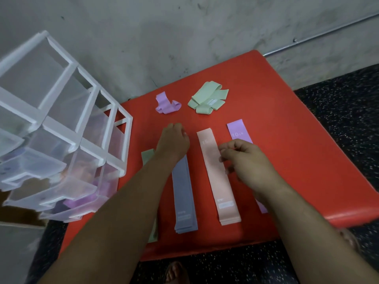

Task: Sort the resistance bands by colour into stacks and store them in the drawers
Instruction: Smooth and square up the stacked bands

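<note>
On the red padded surface (287,111) lie flat stacks of bands: blue-grey (184,197), pink (217,177), purple (238,130) and green (147,155). The green stack is mostly under my left forearm. My left hand (173,142) sits on the far end of the blue-grey stack with its fingers curled over it, and that end is hidden. My right hand (246,160) hovers between the pink and purple stacks, fingers loosely curled and blurred, with nothing visible in it. Farther back lie a crumpled purple band (167,104) and a loose heap of green bands (208,98).
A white drawer unit (61,128) with translucent drawers stands at the left edge of the red surface. Its lower drawers are pulled out, one holding purple bands (73,201). A grey wall is behind, dark speckled floor to the right, and a bare foot (174,273) below.
</note>
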